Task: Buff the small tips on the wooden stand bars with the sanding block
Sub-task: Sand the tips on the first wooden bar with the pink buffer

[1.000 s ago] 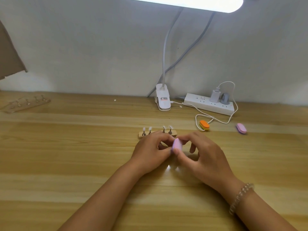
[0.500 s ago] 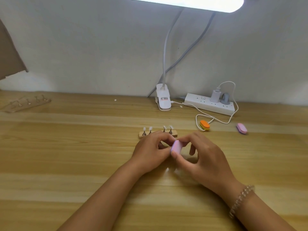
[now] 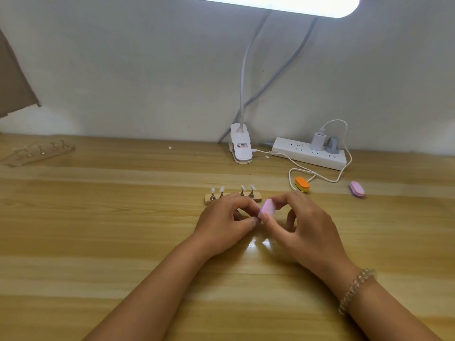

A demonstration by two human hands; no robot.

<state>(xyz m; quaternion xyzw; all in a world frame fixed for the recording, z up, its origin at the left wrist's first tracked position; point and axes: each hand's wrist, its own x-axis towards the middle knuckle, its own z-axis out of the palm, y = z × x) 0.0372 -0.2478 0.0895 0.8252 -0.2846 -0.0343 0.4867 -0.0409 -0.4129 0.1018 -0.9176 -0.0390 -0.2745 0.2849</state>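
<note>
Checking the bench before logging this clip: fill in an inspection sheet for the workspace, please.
Surface: wooden table, lamp glare between the wrists.
Job's things: wooden stand bar, four tips visible, its middle hidden; purple sanding block pinched in the right hand.
Clutter: orange block, pink block, second stand far left.
Hands: left hand curled against the block; what it holds is hidden.
Cables: white cable loops beside the power strip.
Surroundings: clip lamp, white wall.
</note>
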